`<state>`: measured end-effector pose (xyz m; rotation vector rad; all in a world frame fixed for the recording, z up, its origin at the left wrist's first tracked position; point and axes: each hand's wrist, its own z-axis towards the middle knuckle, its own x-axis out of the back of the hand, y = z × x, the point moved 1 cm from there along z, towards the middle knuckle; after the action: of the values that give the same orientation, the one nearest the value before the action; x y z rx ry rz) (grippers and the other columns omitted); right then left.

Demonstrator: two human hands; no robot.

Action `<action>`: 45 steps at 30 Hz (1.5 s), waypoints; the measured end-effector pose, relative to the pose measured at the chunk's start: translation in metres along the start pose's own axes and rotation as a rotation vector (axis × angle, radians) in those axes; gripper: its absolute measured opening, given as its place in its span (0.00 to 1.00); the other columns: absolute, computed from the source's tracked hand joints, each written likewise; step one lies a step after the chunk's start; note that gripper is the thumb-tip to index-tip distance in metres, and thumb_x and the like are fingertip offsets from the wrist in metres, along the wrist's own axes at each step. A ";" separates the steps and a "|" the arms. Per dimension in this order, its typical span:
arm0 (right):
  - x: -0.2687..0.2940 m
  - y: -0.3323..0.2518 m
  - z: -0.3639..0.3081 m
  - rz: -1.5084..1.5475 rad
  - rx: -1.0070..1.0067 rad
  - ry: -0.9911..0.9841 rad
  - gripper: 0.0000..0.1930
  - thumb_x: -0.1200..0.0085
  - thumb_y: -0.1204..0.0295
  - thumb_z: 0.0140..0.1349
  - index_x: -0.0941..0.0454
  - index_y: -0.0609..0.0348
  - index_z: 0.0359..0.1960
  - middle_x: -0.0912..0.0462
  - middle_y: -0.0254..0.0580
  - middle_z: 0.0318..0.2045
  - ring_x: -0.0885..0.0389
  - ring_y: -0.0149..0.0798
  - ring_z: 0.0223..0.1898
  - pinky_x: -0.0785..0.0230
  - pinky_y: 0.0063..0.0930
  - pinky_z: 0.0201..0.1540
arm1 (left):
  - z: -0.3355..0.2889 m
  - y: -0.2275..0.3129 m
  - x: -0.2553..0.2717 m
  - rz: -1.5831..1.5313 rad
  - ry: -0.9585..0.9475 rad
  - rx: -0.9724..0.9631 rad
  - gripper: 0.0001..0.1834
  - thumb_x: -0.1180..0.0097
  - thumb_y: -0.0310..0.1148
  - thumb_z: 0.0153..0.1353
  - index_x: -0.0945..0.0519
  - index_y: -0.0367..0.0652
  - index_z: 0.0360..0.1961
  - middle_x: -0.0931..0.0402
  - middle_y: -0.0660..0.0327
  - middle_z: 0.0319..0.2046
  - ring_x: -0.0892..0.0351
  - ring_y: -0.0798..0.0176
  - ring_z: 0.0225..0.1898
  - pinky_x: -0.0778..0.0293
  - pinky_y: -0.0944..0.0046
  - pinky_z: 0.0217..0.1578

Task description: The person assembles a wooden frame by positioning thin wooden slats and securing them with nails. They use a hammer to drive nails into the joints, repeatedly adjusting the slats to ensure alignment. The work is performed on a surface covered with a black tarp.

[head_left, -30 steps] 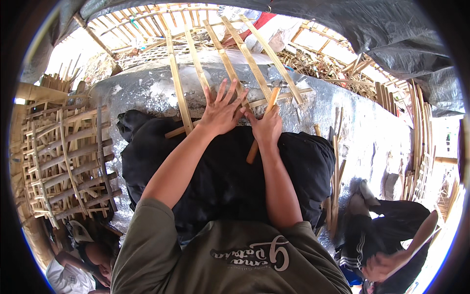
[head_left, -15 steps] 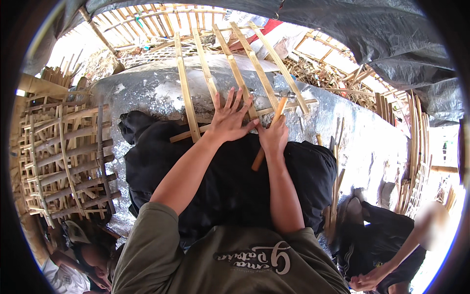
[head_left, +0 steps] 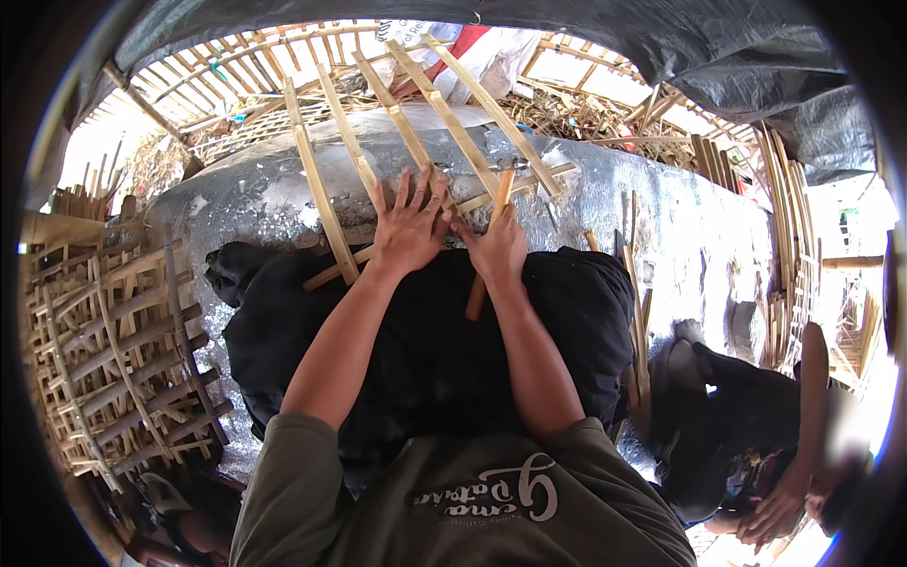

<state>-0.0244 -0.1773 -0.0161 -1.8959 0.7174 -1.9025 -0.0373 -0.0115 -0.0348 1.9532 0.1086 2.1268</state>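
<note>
A frame of pale bamboo slats (head_left: 316, 180), several long ones laid over a crosspiece, reaches away from my lap. My left hand (head_left: 409, 227) lies on the near part of the frame, palm down with fingers spread. Close beside it, my right hand (head_left: 496, 248) is closed around the wooden handle of what looks like a hammer (head_left: 475, 300). Dark metal shows at the handle's far end, though its shape is hard to make out. The two thumbs almost meet over a middle slat; any small piece between them is hidden. Black cloth (head_left: 425, 331) covers my lap beneath the frame.
A silvery, worn surface (head_left: 255, 189) lies beyond my lap. Stacked bamboo lattices (head_left: 123, 350) stand at left. Upright bamboo strips (head_left: 779, 217) lean at far right, near a seated person in dark clothes (head_left: 727, 406). Another person is partly visible at lower left. A dark tarp (head_left: 605, 38) hangs overhead.
The view has shifted, so the frame and both hands appear farther left and slightly higher. My hands keep nearly the same place on the slats. The person at right has moved an arm.
</note>
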 end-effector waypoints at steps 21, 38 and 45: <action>0.002 -0.002 -0.001 -0.002 -0.013 0.009 0.43 0.27 0.41 0.48 0.30 0.73 0.44 0.17 0.65 0.29 0.14 0.65 0.35 0.22 0.52 0.35 | 0.020 0.002 0.002 -0.172 -0.060 0.232 0.49 0.47 0.69 0.61 0.43 0.58 0.78 0.57 0.39 0.78 0.61 0.47 0.81 0.71 0.39 0.75; 0.003 -0.001 -0.003 0.022 0.004 0.000 0.44 0.24 0.43 0.45 0.31 0.71 0.46 0.16 0.63 0.30 0.15 0.65 0.35 0.22 0.52 0.37 | 0.025 0.001 0.005 -0.220 -0.052 0.282 0.49 0.40 0.66 0.58 0.40 0.64 0.77 0.53 0.44 0.78 0.57 0.47 0.80 0.64 0.37 0.75; 0.002 -0.001 -0.004 0.049 -0.016 -0.004 0.45 0.25 0.42 0.45 0.32 0.71 0.46 0.17 0.64 0.29 0.15 0.65 0.34 0.22 0.51 0.35 | 0.023 0.002 0.003 -0.200 -0.026 0.275 0.50 0.38 0.67 0.56 0.40 0.65 0.77 0.50 0.43 0.77 0.54 0.46 0.79 0.61 0.35 0.74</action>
<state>-0.0284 -0.1773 -0.0144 -1.8733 0.7734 -1.8680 -0.0153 -0.0155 -0.0289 2.0151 0.5939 2.0434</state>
